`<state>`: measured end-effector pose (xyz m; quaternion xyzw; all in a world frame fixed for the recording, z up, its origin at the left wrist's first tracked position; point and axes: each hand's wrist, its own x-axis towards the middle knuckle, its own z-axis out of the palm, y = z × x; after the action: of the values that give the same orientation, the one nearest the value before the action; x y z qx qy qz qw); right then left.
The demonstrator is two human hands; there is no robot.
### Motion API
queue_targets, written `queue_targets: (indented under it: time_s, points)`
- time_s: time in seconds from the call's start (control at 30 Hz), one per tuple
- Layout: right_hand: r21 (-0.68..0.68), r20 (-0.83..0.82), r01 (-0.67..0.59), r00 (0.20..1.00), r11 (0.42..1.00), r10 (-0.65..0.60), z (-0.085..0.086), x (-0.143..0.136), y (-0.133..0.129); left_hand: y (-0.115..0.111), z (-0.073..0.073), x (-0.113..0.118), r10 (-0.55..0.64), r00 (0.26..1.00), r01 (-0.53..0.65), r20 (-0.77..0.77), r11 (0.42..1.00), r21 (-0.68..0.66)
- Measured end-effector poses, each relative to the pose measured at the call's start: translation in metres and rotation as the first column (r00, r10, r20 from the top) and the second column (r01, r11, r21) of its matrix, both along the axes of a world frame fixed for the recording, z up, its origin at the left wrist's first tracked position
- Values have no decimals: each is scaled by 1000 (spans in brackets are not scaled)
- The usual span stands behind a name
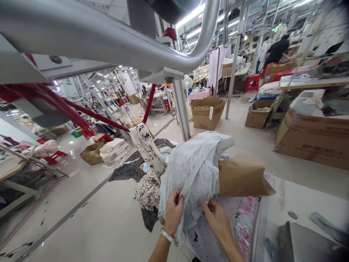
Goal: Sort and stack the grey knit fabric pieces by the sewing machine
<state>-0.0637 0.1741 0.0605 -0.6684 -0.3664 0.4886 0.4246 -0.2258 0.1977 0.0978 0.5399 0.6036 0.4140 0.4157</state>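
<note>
- Grey jersey garment [195, 171] hangs over the edge of a brown cardboard box [241, 176]; I judge it is draped there so the box bears its weight while its lower edge stays free to be worked.
- My left hand [173, 213] is closed on the garment's lower left fold, thumb and fingers pinching the cloth from beneath; a metal bracelet [169, 237] sits at that wrist.
- My right hand [215, 216] grips the same lower hem just beside the left, fingers curled narrow on a small bunch of fabric. The two hands are near each other but apart, which keeps a short span of hem taut between them.
- White dotted fabric [203, 236] lies flat under both hands, serving as the surface beneath the work; printed pink-lettered packets [245, 222] lie just to its right.
- A patterned black-and-white garment [147, 147] hangs to the left of the grey piece, with a spotted cloth heap [148, 191] on the floor below it.
- Overhead, a curved steel rail [109, 40] crosses the view; I judge it is there to carry hanging pieces.
- Further cardboard boxes [208, 111] stand on the floor well beyond, and a person in dark clothing [278, 49] works at a far table.
</note>
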Motion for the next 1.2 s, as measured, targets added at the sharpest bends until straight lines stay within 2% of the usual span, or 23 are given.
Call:
queue_targets:
  time_s: [0.1,0.17,0.27,0.37,0.47,0.67,0.73,0.83,0.97,1.2]
  points:
    - [6,69,30,997,1000,-30,-7,-1,8,-2,3,-7,12,1000,-12,-1,1000,-11]
    - [9,31,31,999,999,-31,-15,-2,6,-4,5,-15,23,1000,-23,0,1000,-20]
    - [-4,-148,-40,988,999,39,-26,-3,-7,-4,6,-26,25,999,-24,27,999,-43]
    - [-30,-339,-113,936,993,96,-31,-3,-24,-3,5,-33,-1,998,7,66,997,-83]
    - [-24,-463,-152,878,988,124,-25,-1,-38,-5,4,-36,-56,991,74,124,988,-139]
    - [27,-609,-166,779,986,148,0,1,-57,-13,8,-37,-129,964,177,233,964,-199]
    - [31,-646,-162,750,986,143,-1,-2,-60,-15,9,-37,-129,959,184,252,961,-207]
    - [51,-686,-138,715,989,135,-13,-6,-62,-17,10,-37,-120,957,177,263,962,-207]
    - [60,-665,-120,736,991,129,-21,-7,-65,-21,9,-43,-81,965,131,249,973,-190]
    - [-80,-608,-147,791,986,69,11,-5,-68,-35,12,-54,7,973,51,231,968,-247]
